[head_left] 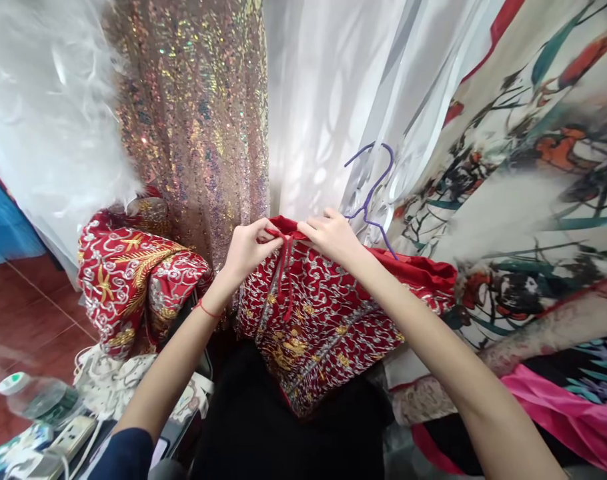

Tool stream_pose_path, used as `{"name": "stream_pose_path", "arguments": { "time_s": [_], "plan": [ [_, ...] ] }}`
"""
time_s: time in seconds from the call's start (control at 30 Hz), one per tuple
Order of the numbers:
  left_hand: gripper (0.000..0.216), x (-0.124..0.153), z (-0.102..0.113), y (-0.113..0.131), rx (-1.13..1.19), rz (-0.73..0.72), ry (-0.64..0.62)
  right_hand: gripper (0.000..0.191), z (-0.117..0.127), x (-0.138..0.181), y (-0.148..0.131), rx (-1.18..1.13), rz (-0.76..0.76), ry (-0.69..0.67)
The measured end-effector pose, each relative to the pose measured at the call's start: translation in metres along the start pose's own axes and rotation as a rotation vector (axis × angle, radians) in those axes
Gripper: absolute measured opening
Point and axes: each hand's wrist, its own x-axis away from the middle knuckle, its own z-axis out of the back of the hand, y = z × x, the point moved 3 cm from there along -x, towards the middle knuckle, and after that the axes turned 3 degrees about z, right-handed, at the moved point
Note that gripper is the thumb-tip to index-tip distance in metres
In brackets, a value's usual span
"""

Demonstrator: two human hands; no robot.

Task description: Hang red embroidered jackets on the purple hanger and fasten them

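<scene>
Your left fingers point(264, 231) pinch the cord point(282, 283); right fingers point(309, 231), the garment point(333, 320); tugging might snag the hanger point(367, 203) just beyond.

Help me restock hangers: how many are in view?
1: the purple hanger, just beyond the right hand, partly hidden at the top edge of the red garment. Others may be hidden.

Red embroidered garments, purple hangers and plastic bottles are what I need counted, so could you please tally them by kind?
Red embroidered garments: 2 (held garment, bundled garment)
Purple hanger: 1
Plastic bottle: 1
Total: 4
</scene>
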Motion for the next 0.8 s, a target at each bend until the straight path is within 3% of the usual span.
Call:
{"name": "stream_pose_path", "arguments": {
  "time_s": [0.17, 0.4, 0.6, 0.73, 0.8],
  "plan": [
    [0.013, -0.006, -0.005, 0.018, -0.114, -0.081, -0.165, 0.049, 0.004, 0.001, -0.004, -0.028, -0.048, 0.008],
    [0.041, -0.010, -0.010, 0.032, -0.202, -0.247, -0.267, 0.050, 0.002, 0.005, -0.004, -0.088, -0.094, 0.005],
    [0.057, -0.003, -0.005, 0.019, -0.033, -0.271, -0.286, 0.045, -0.005, 0.009, -0.002, -0.075, -0.052, 0.166],
    [0.048, 0.001, -0.014, 0.004, 0.184, -0.218, -0.303, 0.043, -0.009, 0.011, 0.001, -0.081, 0.054, 0.240],
    [0.042, 0.003, -0.018, -0.003, 0.224, -0.216, -0.212, 0.040, -0.010, 0.012, 0.003, -0.095, 0.070, 0.250]
  ]
}}
